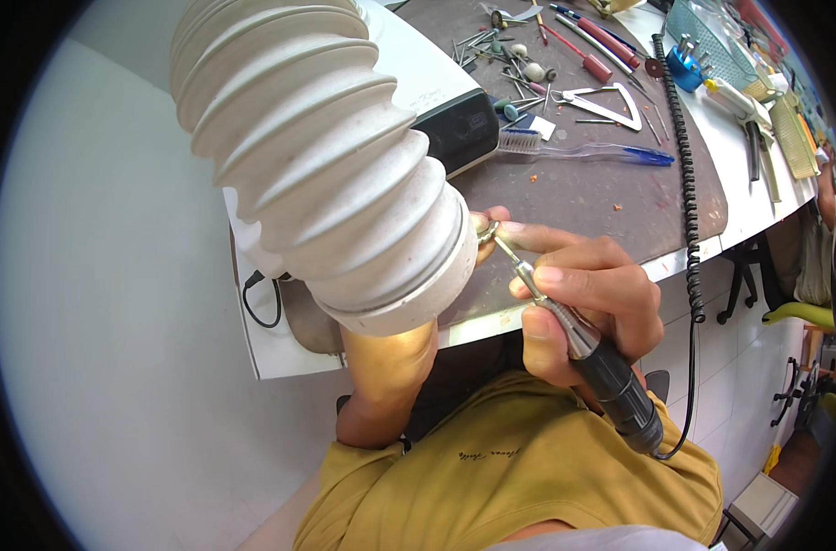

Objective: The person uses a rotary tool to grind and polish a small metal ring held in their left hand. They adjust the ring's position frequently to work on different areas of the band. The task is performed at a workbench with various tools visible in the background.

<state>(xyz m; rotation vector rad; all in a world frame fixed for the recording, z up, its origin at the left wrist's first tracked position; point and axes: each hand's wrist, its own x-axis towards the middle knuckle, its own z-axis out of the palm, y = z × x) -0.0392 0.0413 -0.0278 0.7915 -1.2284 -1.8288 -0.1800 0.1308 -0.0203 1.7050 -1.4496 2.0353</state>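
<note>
My right hand (pixel 601 294) is closed round a rotary handpiece (pixel 611 381), black at the rear with a silver nose. Its thin bur (pixel 507 248) points up and left, and its tip meets or nearly meets a small shiny metal piece (pixel 487 231). The fingertips of my left hand (pixel 499 213) pinch that piece. Most of the left hand is hidden behind a white ribbed suction hose (pixel 326 174), whose mouth opens just left of the work. Below the hose my left forearm (pixel 386 367) shows, lit by warm light.
Beyond my hands lie a clear toothbrush (pixel 588 151), a white caliper gauge (pixel 615 101), several loose burs and polishing tips (pixel 523 69), and pens (pixel 601 41). A coiled black cord (pixel 686 174) hangs over the table edge on the right. A black-fronted box (pixel 459 129) stands behind the hose.
</note>
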